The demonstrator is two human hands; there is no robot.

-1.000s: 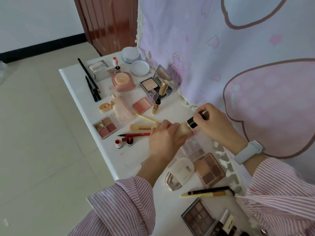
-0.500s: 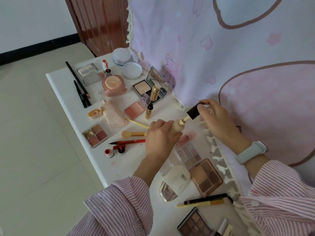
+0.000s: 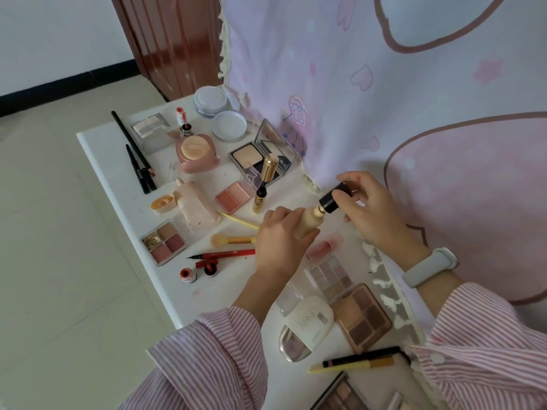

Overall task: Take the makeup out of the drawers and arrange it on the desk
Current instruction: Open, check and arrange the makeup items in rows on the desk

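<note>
Beige liquid fills the small glass foundation bottle [image 3: 307, 224] that the left hand [image 3: 281, 241] grips round its body, above the white desk [image 3: 118, 179]. The right hand [image 3: 370, 208] pinches its black cylindrical cap [image 3: 334, 198] at the bottle's neck. The step looks like capping or uncapping; next comes a steady twist, then setting the bottle among the palettes. Around stand a pink printed curtain [image 3: 384, 84], pale floor tiles and a brown door.
</note>
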